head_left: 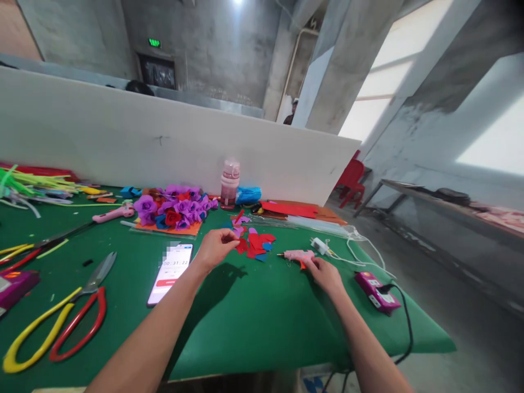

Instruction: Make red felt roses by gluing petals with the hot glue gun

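My left hand (215,248) is closed in a pinch at a red paper petal (242,246), beside a small pile of cut red, blue and purple paper pieces (257,243). My right hand (326,275) is closed round the handle of a pink hot glue gun (298,255), whose nozzle points left toward the pile. Part of the handle is hidden by the fingers. Behind my left hand, a cluster of purple, red and blue paper flowers (180,207) lies on an orange sheet. A phone (171,273) showing a timer lies left of my left wrist.
Large scissors (77,305) with red and yellow handles lie at the left, near another pink glue gun (112,214). A pink bottle (230,185) stands by the white partition (164,125). A white plug (321,245) with its cable and a purple power box (376,292) are at the right.
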The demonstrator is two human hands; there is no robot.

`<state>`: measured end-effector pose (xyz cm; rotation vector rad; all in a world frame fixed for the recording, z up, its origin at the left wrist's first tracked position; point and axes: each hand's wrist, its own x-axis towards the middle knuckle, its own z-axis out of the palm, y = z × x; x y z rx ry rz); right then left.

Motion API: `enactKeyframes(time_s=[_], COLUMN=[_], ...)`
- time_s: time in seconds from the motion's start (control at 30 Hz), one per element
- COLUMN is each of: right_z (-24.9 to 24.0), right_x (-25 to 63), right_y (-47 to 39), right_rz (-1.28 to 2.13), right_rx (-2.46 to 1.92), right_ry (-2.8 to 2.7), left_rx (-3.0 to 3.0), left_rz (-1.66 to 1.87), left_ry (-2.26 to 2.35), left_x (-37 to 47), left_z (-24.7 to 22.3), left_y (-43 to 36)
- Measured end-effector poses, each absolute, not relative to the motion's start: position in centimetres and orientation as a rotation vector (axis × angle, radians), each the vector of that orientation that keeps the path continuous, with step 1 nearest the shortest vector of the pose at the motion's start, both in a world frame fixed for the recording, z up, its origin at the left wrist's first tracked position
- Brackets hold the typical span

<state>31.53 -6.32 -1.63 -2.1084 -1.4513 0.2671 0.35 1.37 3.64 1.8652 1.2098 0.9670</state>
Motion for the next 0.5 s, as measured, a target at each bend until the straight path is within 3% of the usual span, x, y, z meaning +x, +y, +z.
enactKeyframes(time_s=[0.1, 0.3, 0.5], right_z=[-0.3, 1.4, -0.7], right_x=[28.8, 17.3, 13.0], right_y=[-5.2, 0.4, 2.5], right_rz=[-0.005, 1.005, 1.135], right_rx=[-2.048, -1.325, -1.305], right_ry=[-1.406, -1.533, -1.448], left_rx=[1.913, 2.078, 1.94], left_rz=[0.913, 0.74, 0.765], left_ry=[1.249, 1.289, 1.241], left_x=[-0.1, -1.1, -2.2], left_z=[4.7, 4.6, 2.2], left_y=[1.6, 3.3, 3.5])
